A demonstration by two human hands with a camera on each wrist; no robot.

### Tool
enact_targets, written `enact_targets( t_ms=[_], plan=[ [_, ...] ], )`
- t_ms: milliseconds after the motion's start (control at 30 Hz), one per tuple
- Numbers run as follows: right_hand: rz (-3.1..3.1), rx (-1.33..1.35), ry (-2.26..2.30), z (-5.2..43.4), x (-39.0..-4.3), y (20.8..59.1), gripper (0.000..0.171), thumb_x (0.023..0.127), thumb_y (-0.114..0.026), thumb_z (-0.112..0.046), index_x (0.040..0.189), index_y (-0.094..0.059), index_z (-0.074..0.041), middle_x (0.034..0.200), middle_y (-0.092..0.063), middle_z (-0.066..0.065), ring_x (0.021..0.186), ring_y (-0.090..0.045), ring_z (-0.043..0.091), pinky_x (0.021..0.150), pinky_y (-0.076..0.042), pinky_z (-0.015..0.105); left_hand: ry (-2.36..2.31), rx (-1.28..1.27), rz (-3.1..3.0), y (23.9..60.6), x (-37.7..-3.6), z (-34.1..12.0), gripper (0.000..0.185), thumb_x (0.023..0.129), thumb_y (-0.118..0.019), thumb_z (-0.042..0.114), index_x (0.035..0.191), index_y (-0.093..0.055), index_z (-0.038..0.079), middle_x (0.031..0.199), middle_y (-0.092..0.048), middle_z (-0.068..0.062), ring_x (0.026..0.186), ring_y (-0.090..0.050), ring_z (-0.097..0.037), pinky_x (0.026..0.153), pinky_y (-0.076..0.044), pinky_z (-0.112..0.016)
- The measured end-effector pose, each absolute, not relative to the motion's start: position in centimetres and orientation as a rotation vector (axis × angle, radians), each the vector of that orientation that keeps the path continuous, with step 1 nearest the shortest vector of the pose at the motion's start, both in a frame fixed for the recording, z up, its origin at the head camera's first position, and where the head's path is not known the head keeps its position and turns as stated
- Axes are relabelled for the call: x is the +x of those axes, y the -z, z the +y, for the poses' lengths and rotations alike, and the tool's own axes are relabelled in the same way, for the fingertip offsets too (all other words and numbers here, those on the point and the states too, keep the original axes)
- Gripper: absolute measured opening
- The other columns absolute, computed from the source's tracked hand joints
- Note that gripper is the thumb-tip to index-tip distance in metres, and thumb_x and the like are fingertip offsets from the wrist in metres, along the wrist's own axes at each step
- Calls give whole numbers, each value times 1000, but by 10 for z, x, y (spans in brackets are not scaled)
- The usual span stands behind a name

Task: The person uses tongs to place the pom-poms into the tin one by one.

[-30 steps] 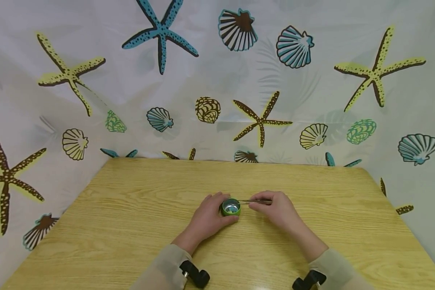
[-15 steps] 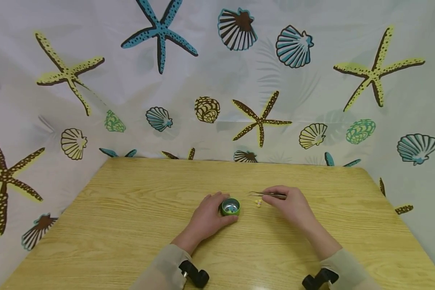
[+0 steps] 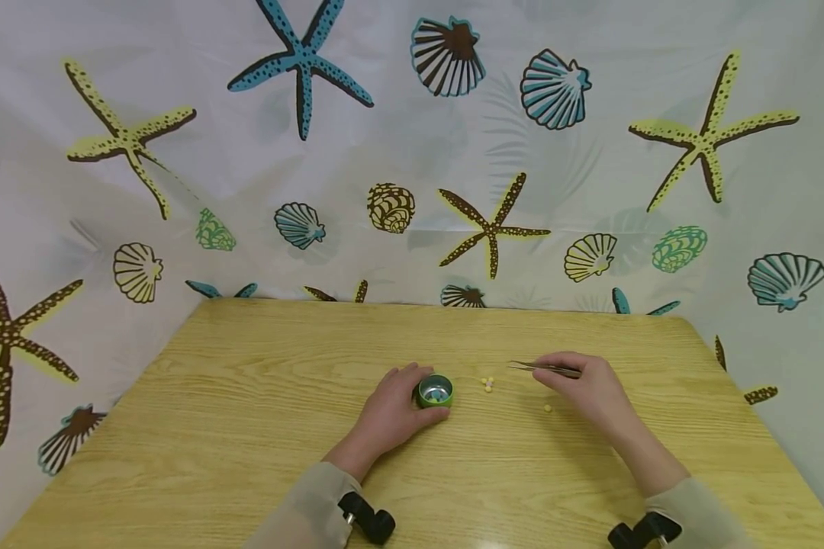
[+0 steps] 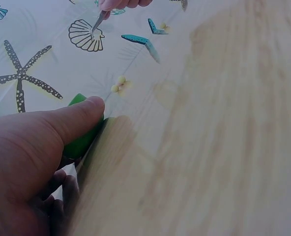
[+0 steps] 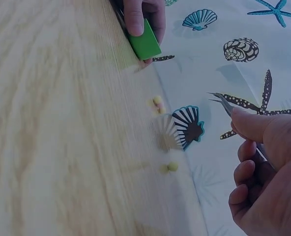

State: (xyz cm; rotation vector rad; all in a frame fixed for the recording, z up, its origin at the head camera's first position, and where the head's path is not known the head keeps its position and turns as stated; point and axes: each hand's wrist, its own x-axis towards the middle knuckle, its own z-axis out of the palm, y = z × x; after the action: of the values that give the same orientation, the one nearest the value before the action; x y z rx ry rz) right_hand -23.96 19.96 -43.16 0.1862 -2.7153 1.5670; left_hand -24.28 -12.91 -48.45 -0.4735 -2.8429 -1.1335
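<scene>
My left hand (image 3: 401, 408) holds a small green cup (image 3: 447, 401) upright on the table, thumb on the near side and fingers round the far side. Small blue and greenish bits lie in its metallic bowl. In the left wrist view the thumb presses the cup's green wall (image 4: 81, 143). My right hand (image 3: 590, 385) pinches a pair of tweezers (image 3: 526, 366) above the table, points to the left. The tips stand slightly apart, with nothing seen between them. A small cluster of yellow and pale beads (image 3: 488, 384) lies between the hands, and a single yellow bead (image 3: 547, 409) lies below the tweezers.
The wooden table (image 3: 281, 358) reaches back to a white curtain (image 3: 357, 168) printed with starfish and shells, which also encloses both sides. A black camera mount (image 3: 367, 518) sits on the left wrist, another (image 3: 645, 531) on the right.
My right hand has drawn the tweezers away from the cup to the right, and the bead cluster and single bead have come into view. My left hand still holds the cup in place.
</scene>
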Motion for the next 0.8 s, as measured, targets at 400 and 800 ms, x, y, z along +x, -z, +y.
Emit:
enact_targets(
  t_ms=[400, 800],
  plan=[
    [-2810, 124, -1506, 237, -231, 438, 41, 105, -79, -41, 135, -80, -13, 143, -72, 13, 130, -68, 35, 100, -62, 45, 1135, -459, -2847, 487, -245, -129, 73, 94, -92, 37, 153, -64, 3, 161, -56, -23, 156, -37, -54, 126, -35, -68],
    [-2840, 135, -1460, 258, -228, 443, 39, 104, -81, -41, 130, -83, -12, 136, -75, 10, 124, -70, 29, 91, -60, 31, 1134, -476, -2842, 487, -245, -129, 73, 95, -91, 36, 153, -63, 2, 159, -58, -22, 157, -39, -50, 128, -34, -66]
  ],
)
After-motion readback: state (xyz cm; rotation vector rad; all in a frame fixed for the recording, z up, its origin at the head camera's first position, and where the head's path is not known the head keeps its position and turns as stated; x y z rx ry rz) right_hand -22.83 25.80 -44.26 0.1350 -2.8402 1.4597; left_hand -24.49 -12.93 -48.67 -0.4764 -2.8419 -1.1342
